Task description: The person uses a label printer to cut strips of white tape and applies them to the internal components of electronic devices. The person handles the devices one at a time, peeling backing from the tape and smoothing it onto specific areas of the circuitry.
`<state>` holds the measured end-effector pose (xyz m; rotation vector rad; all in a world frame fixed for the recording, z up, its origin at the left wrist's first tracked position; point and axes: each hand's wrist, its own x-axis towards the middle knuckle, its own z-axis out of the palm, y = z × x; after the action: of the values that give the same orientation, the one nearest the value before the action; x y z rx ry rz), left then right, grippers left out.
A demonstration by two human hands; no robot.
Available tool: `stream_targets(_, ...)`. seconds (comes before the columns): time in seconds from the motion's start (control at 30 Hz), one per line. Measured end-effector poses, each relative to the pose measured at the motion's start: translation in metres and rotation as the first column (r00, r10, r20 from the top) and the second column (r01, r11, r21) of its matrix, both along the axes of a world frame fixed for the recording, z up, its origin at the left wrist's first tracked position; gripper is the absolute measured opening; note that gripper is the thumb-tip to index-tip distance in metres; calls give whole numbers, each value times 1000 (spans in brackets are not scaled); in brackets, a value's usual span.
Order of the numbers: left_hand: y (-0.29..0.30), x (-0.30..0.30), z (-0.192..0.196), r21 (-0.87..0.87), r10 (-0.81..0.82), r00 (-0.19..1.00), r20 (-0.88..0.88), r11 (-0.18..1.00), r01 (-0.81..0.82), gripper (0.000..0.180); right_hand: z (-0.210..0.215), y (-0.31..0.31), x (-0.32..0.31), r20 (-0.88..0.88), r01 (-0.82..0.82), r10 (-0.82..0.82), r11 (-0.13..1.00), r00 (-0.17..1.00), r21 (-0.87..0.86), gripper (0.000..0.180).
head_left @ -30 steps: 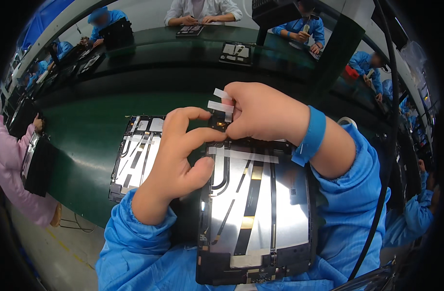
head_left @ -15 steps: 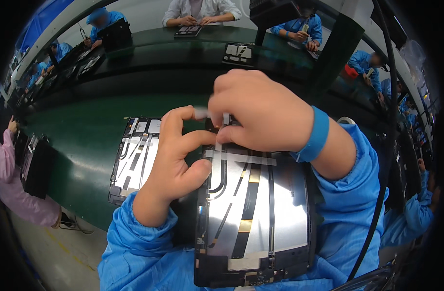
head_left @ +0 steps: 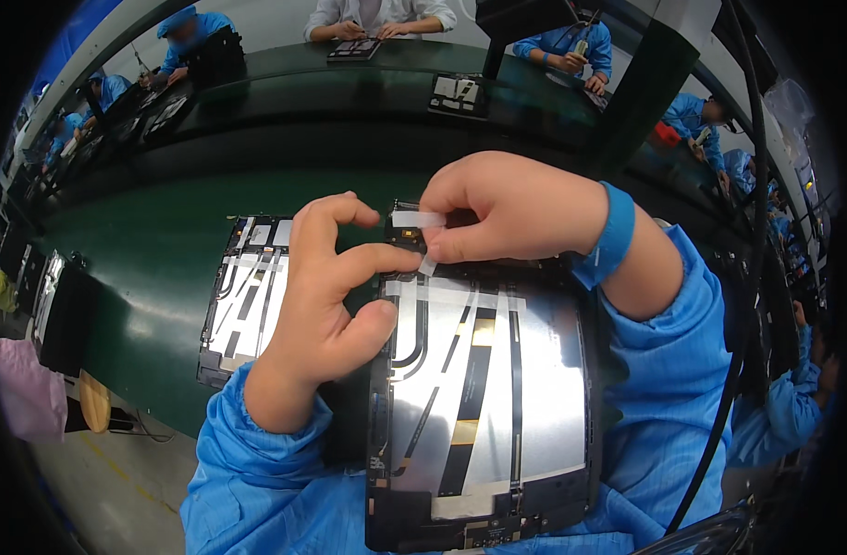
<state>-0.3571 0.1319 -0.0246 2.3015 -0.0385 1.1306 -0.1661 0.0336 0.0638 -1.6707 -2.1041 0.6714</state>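
An opened tablet chassis, with a silver plate, black flex cables and gold patches, lies in front of me, its near end at my lap. My right hand is pinched at its top left corner on a whitish strip of tape. A short piece of tape also shows below those fingertips. My left hand has its fingers spread. Its index fingertip touches the chassis's upper left edge, beside the right thumb. Another translucent tape strip crosses the upper plate.
A second opened tablet lies on the green table to the left. Further left stands a stack of dark devices. Across the table sits another opened tablet. Several co-workers sit around, and a black cable hangs at the right.
My right hand has shifted slightly down and right, and the tape at the top corner now shows lying crosswise. My left fingers remain spread. The co-worker in pink at left has moved lower.
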Motion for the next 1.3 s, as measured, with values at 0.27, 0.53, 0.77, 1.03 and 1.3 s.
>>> stream_targets(0.27, 2, 0, -2, 34, 22, 1000, 10, 999, -23, 37, 4, 12, -4, 184, 6, 6, 998, 983, -66, 26)
stream_targets(0.53, 1, -3, 2, 199, 112, 991, 75, 972, -125, 37, 4, 10, -11, 169, 77, -62, 993, 984, -88, 23)
stream_targets(0.77, 2, -5, 10, 271, 95, 995, 41, 957, -102, 34, 10, 8, -11, 153, 128, -111, 986, 982, -105, 27)
stream_targets(1.03, 3, -6, 12, 238, 52, 999, -16, 970, -47, 32, 2, 1, -5, -260, 289, -341, 932, 903, -216, 24)
stream_targets(1.3, -2, -9, 12, 187, 30, 995, -96, 982, -12, 42, -2, 7, -14, 2, 398, -400, 912, 917, -95, 24)
